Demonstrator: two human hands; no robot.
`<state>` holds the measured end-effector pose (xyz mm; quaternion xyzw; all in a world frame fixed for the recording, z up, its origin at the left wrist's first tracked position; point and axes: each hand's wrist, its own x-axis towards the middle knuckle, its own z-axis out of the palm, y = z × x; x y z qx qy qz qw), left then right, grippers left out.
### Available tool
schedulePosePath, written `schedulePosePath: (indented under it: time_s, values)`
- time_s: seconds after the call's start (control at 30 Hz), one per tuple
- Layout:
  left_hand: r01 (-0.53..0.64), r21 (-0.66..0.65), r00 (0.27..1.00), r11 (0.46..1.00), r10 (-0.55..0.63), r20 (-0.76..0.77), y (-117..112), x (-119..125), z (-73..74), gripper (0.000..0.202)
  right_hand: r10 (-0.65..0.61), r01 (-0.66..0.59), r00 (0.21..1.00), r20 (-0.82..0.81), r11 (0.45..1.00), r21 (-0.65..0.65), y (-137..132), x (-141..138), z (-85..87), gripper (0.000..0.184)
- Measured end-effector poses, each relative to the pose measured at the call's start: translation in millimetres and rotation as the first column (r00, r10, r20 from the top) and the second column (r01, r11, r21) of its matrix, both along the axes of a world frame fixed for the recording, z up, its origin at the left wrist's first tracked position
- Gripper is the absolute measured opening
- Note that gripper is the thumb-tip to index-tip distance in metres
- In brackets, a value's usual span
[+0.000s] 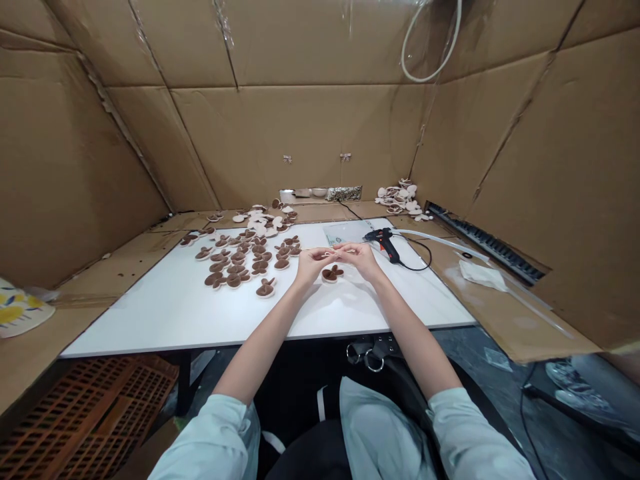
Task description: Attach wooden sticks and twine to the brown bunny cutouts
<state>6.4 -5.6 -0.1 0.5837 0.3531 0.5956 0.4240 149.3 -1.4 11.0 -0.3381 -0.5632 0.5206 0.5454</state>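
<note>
Two hands meet fingertip to fingertip over the middle of the bench (175, 313). The left hand (309, 263) and right hand (361, 259) are together, pinching a pale bit (327, 254) too small to identify. A brown piece (333, 273) lies flat just below the fingertips, toward the near edge, between the wrists and about equally close to each. The glue gun (384, 241) lies just right of the right hand.
</note>
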Motion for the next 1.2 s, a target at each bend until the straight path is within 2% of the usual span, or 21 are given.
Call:
schedulePosePath:
  time_s: [0.53, 0.87, 1.03, 1.2]
  values:
    - [0.014, -0.055, 0.994, 0.998, -0.008, 0.106, -1.3, 1.3, 3.0, 0.023, -0.003, 0.001, 0.995, -0.098, 1.0, -0.018, 0.0, -4.8, -1.1, 0.025]
    - [0.043, -0.091, 0.997, 0.995, -0.037, 0.067, 0.2, -5.0, 2.3, 0.03, 0.015, -0.015, 0.999, -0.033, 1.0, -0.011, -0.4, -2.1, -1.3, 0.029]
    - [0.073, -0.098, 0.995, 0.992, -0.066, 0.068, 1.2, -2.8, 1.2, 0.032, -0.042, 0.04, 0.999, 0.031, 0.998, 0.049, 1.5, -1.4, -2.6, 0.025]
    - [0.067, -0.044, 0.998, 0.997, -0.067, -0.001, 3.3, -1.5, -3.2, 0.03, -0.096, 0.087, 0.993, 0.075, 0.991, 0.104, 3.7, -2.2, -5.7, 0.02]
